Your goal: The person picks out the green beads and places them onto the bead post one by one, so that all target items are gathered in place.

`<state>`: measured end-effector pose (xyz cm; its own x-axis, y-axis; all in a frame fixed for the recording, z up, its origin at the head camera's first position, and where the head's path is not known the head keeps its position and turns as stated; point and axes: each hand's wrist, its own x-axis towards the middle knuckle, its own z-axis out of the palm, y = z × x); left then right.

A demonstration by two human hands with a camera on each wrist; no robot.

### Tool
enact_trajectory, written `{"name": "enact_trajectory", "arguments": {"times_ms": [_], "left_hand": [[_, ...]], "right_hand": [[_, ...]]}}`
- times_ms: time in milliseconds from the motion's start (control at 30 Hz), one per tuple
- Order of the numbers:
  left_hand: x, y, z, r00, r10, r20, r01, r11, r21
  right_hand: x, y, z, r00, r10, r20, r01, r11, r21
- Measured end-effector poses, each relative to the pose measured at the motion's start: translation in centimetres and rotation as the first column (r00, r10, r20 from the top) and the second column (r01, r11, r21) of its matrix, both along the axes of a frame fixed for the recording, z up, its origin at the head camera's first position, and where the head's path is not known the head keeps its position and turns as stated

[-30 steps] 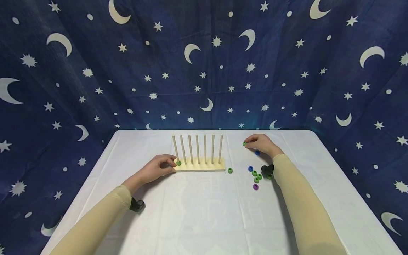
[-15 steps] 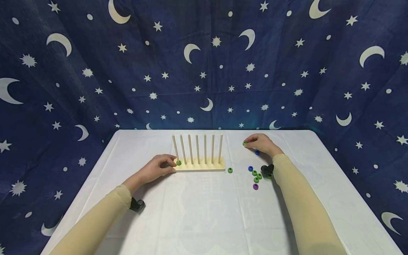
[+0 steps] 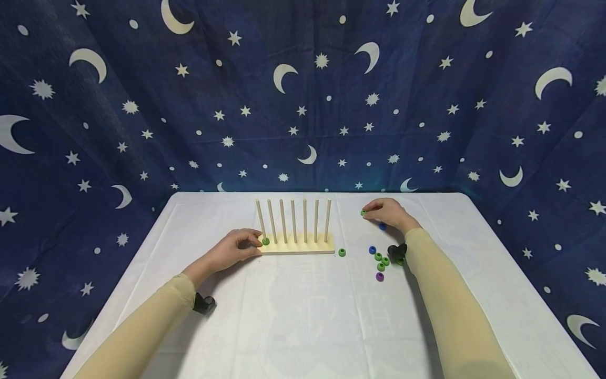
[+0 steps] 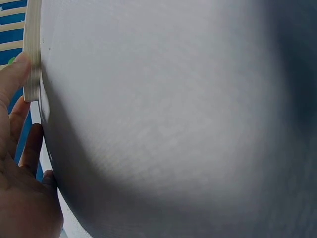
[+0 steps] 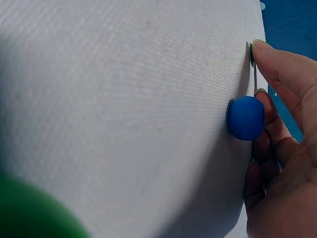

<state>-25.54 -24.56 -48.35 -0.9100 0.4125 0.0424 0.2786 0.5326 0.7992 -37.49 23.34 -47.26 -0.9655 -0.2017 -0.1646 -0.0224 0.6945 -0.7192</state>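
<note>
By the right hand [image 3: 388, 212], a small green bead [image 3: 363, 212] is pinched between thumb and fingertip, to the right of the pegboard [image 3: 307, 247]; whether it is lifted from the worktop [image 3: 303, 316] cannot be told. By the left hand [image 3: 232, 250], the pegboard is gripped at its left end between thumb and fingers, and it seems to be steadied so. A threaded bead [image 3: 265, 241], also green, is seated at the foot of the leftmost peg [image 3: 261, 218]. The step in hand is judged to be the taking of one bead; for threading, it would need to be raised above the peg tips, its hole turned downward.

The pegboard is made of pale wood, with a flat base and seven slim, round rods. The beads are rounded and look smooth, with wide holes. A blue bead [image 5: 246, 118] lies just beside the right fingers. The white cloth shows a fine weave and soft creases.
</note>
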Motion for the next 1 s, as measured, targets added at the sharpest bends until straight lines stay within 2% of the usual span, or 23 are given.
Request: {"name": "enact_trajectory", "arguments": {"times_ms": [167,200,400,433,767,1000], "left_hand": [[0.06,0.13,-0.08,1.0,0.014,-0.004,-0.014,1.0,0.0],[0.39,0.34,0.46,1.0,0.013,-0.005,-0.013,1.0,-0.001],[0.47,0.3,0.68,1.0,0.007,0.001,-0.007,1.0,-0.019],[0.17,0.07,0.19,1.0,0.008,0.005,-0.008,1.0,-0.022],[0.1,0.01,0.21,0.999,0.018,0.031,-0.018,0.999,-0.027],[-0.07,-0.02,0.02,1.0,0.013,0.024,-0.012,1.0,-0.026]], "right_hand": [[-0.05,0.01,-0.1,1.0,0.0,-0.004,0.0,1.0,0.004],[-0.05,0.02,-0.1,1.0,0.0,-0.004,0.0,1.0,0.003],[-0.03,0.01,-0.04,1.0,0.001,-0.007,-0.001,1.0,0.004],[-0.04,0.0,-0.04,1.0,0.0,-0.008,0.0,1.0,0.006],[-0.11,-0.01,-0.07,1.0,-0.008,-0.009,0.008,0.999,0.051],[-0.06,0.04,0.19,1.0,0.006,0.0,-0.006,1.0,0.025]]}}
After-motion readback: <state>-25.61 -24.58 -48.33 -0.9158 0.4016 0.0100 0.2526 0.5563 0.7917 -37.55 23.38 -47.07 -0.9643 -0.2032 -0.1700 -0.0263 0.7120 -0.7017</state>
